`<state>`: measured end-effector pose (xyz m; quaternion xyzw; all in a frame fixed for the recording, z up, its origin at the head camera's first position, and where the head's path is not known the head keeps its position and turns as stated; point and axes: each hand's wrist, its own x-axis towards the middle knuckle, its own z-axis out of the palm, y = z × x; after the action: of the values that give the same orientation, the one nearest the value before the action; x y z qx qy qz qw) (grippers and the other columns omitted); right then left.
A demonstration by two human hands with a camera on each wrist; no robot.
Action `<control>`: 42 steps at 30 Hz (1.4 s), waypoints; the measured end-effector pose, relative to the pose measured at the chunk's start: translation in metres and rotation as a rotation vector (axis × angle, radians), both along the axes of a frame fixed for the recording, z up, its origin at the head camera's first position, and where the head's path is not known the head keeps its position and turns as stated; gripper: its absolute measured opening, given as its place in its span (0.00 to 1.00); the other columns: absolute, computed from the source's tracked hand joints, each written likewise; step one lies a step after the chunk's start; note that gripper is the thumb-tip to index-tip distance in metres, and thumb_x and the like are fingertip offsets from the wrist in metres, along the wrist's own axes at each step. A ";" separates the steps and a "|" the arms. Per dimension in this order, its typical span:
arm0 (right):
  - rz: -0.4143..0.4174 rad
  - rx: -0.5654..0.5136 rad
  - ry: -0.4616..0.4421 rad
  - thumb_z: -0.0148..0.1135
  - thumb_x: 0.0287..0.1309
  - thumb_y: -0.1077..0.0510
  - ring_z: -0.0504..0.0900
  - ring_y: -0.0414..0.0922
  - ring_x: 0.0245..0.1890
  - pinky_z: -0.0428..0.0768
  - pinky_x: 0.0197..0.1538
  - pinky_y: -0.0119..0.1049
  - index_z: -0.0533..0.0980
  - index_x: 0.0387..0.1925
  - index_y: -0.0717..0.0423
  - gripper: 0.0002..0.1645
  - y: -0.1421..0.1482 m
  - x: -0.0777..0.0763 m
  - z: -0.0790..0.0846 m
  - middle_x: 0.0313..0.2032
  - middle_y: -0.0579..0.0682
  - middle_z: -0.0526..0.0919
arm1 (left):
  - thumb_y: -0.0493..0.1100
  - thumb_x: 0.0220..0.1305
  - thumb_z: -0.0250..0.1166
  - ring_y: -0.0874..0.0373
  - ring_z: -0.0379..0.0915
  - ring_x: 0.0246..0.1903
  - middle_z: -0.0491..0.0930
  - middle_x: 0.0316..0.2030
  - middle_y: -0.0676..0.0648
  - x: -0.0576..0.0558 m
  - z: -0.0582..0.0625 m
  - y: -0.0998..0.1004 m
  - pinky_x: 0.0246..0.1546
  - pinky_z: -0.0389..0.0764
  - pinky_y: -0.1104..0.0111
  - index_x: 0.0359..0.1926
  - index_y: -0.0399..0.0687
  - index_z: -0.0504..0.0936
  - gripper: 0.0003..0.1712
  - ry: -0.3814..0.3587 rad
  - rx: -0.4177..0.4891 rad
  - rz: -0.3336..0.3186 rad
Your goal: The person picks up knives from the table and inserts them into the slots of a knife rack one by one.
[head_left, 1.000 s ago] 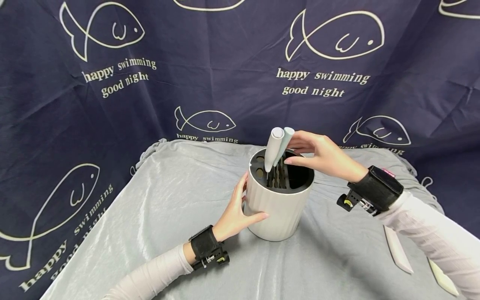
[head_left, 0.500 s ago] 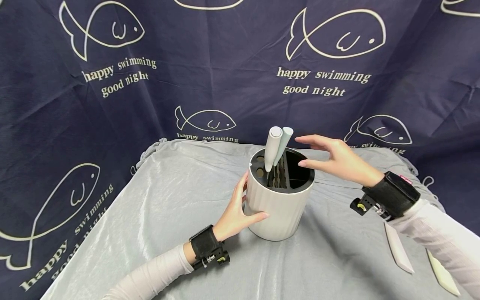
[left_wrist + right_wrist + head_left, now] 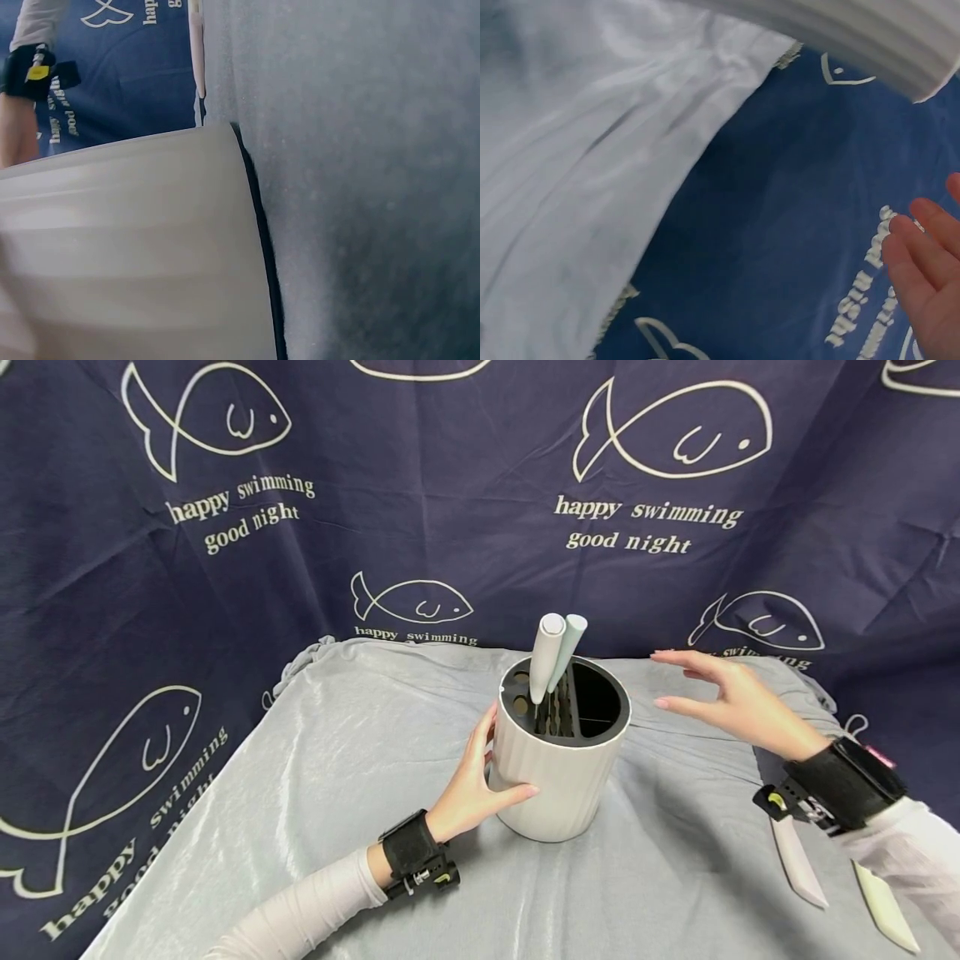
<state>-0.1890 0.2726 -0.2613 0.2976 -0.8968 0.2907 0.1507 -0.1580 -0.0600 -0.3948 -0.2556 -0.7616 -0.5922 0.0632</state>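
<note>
Only in head view: two handles (image 3: 547, 658) above the holder (image 3: 557, 789)

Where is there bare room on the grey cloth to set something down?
The grey cloth is bare left of the holder, beyond the left hand, and nearer the camera between left sleeve and pink handle. The lower right is crowded: pink handle, yellow handle, right sleeve.
</note>
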 end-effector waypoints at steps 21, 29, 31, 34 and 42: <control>-0.125 0.117 -0.071 0.71 0.55 0.54 0.79 0.59 0.49 0.66 0.49 0.16 0.74 0.62 0.47 0.31 0.056 0.019 -0.048 0.58 0.54 0.78 | 0.39 0.52 0.76 0.52 0.48 0.71 0.44 0.75 0.50 0.002 0.001 -0.001 0.64 0.61 0.49 0.77 0.64 0.39 0.65 -0.018 0.012 0.008; -0.143 0.115 -0.043 0.73 0.52 0.56 0.73 0.24 0.51 0.63 0.49 0.10 0.75 0.59 0.49 0.31 0.079 0.030 -0.068 0.56 0.47 0.79 | 0.39 0.51 0.76 0.51 0.48 0.71 0.44 0.75 0.49 0.000 0.001 -0.001 0.64 0.61 0.49 0.77 0.63 0.39 0.65 -0.018 0.012 0.010; -0.134 0.099 -0.034 0.73 0.51 0.58 0.67 0.16 0.51 0.63 0.50 0.09 0.76 0.59 0.50 0.31 0.085 0.033 -0.074 0.56 0.37 0.77 | 0.39 0.51 0.76 0.51 0.48 0.71 0.44 0.75 0.49 0.001 0.001 -0.001 0.64 0.61 0.49 0.77 0.63 0.39 0.64 -0.019 0.011 0.010; -0.133 0.101 -0.001 0.75 0.49 0.59 0.64 0.13 0.50 0.64 0.50 0.09 0.77 0.57 0.48 0.31 0.095 0.037 -0.081 0.54 0.26 0.73 | 0.40 0.52 0.76 0.51 0.48 0.71 0.44 0.75 0.49 0.001 0.000 -0.001 0.64 0.61 0.49 0.77 0.63 0.39 0.64 -0.020 0.006 0.012; -0.224 0.110 -0.120 0.73 0.52 0.54 0.63 0.11 0.48 0.63 0.47 0.08 0.76 0.57 0.48 0.29 0.114 0.053 -0.092 0.55 0.53 0.79 | 0.40 0.52 0.75 0.51 0.48 0.72 0.44 0.75 0.49 0.001 -0.001 0.000 0.65 0.61 0.48 0.77 0.64 0.39 0.64 -0.015 0.004 0.004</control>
<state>-0.1360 0.3864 -0.3536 0.1854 -0.9464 0.2398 0.1117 -0.1565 -0.0601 -0.3963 -0.2495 -0.7614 -0.5954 0.0595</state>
